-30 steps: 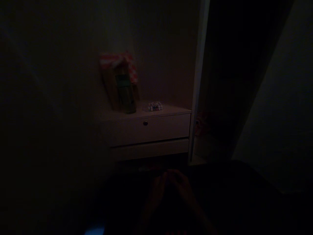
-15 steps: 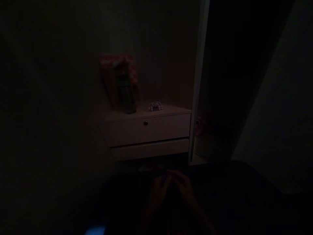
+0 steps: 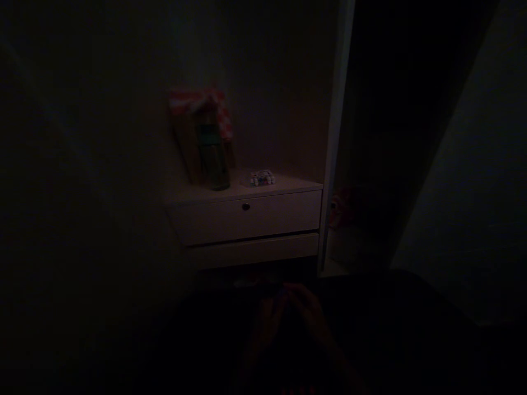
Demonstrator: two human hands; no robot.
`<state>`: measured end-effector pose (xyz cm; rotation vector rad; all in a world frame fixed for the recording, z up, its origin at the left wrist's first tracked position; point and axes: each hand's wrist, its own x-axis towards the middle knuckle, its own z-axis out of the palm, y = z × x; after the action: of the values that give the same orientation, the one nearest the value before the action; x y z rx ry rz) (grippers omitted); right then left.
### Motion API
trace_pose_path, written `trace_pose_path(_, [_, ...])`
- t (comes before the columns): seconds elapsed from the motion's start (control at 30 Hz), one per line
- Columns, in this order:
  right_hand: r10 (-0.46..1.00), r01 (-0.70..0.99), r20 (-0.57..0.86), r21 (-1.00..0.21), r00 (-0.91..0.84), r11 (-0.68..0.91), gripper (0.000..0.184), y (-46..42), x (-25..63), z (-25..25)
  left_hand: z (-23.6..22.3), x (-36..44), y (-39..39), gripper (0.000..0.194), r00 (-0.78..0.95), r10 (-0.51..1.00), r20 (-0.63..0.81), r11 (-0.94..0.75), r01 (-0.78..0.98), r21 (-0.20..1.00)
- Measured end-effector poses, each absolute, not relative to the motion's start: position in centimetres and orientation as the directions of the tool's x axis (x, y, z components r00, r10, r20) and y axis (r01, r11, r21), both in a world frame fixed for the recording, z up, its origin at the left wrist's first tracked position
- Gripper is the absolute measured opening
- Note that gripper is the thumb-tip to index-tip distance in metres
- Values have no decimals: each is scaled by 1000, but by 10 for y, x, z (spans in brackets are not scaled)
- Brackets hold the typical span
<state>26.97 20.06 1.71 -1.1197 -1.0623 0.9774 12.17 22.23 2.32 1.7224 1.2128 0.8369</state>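
The scene is very dark. My left hand (image 3: 265,323) and my right hand (image 3: 308,315) are low in the middle, raised side by side with their fingertips meeting. The fingers look curled toward each other, but the dark hides whether anything is between them. Beyond them stands a pale bedside drawer unit (image 3: 247,219) with a small round knob (image 3: 246,207).
On the drawer top stand a tall green bottle (image 3: 214,159) in front of a red-and-white patterned bag (image 3: 197,109), and a small flat packet (image 3: 262,178). A white door edge (image 3: 335,137) rises at right, with a reddish thing (image 3: 343,211) behind it.
My hands stay together in about the same place. A faint blue glow at the bottom left edge has gone out, and the picture has grown darker.
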Motion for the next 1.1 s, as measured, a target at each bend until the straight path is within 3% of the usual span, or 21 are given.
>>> trace_pose_path(0.53, [951,-10,218,-974,222,226,43,199,267,18,28,124,220,60,288,954,87,-186,335,924])
trace_pose_path(0.77, [961,-10,181,-982,207,187,43,199,266,22,30,125,221,59,276,957,95,-183,315,931])
trace_pose_path(1.1, [964,-8,191,-981,185,195,39,202,267,11,26,124,223,72,286,958,4,-86,274,958])
